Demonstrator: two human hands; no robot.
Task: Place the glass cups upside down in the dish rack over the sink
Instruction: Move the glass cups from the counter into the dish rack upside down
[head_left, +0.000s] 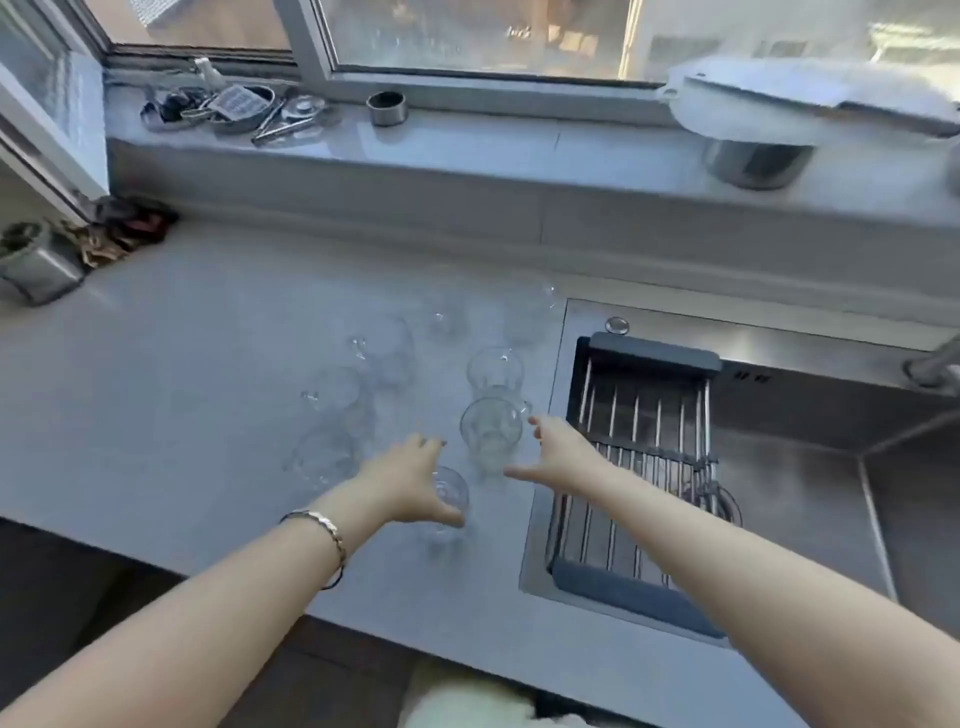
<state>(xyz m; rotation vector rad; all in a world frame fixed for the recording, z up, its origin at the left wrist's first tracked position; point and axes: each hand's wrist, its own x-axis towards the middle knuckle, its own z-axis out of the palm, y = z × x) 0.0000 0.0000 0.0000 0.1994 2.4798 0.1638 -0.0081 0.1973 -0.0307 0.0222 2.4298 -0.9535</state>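
Observation:
Several clear glass cups stand upright on the grey countertop, left of the sink. The nearest cup is partly under my left hand, whose fingers curve around its left side. A second cup stands between both hands, and a third cup is just behind it. My right hand hovers open beside the second cup, fingers spread, apart from the glass. The dish rack, metal bars in a dark frame, lies over the sink's left part and holds no cups.
The steel sink basin opens right of the rack, with a faucet base behind it. A metal container stands at the far left. The window ledge holds utensils, a small tin and a pot with lid.

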